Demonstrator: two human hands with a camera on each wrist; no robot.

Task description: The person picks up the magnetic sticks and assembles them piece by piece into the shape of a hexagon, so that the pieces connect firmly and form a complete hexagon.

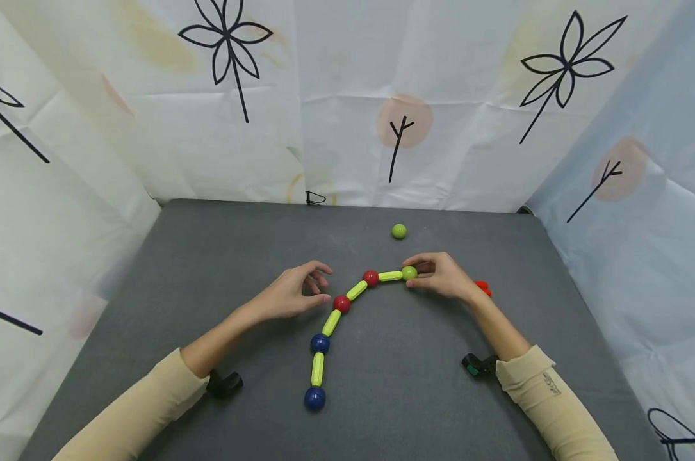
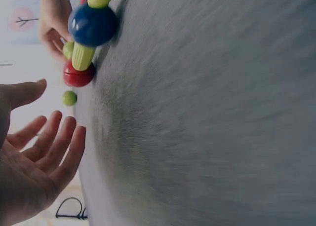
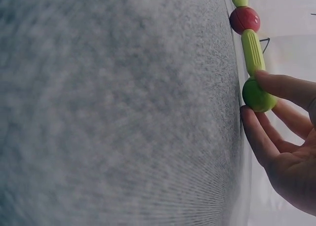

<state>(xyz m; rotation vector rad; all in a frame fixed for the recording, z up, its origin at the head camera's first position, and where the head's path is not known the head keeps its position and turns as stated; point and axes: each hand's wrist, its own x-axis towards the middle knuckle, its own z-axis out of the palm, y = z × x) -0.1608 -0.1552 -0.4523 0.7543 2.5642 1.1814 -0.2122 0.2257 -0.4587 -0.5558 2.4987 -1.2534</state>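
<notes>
A curved chain of coloured balls and yellow-green rods lies on the grey table. From its near end come a blue ball (image 1: pixel 315 398), a second blue ball (image 1: pixel 320 343), a red ball (image 1: pixel 341 303), another red ball (image 1: pixel 370 278) and a green ball (image 1: pixel 409 273), with a rod (image 1: pixel 390 276) between each pair. My right hand (image 1: pixel 439 275) pinches the green end ball (image 3: pixel 257 94) between thumb and fingers. Left of the chain, my left hand (image 1: pixel 292 291) holds nothing; its thumb is near a red ball and its fingers are loosely spread in the left wrist view.
A loose green ball (image 1: pixel 400 231) sits toward the back of the grey table (image 1: pixel 237 243). Behind my right wrist, a red piece (image 1: pixel 483 287) is partly hidden. Patterned white cloth (image 1: pixel 347 147) hangs along the back and sides.
</notes>
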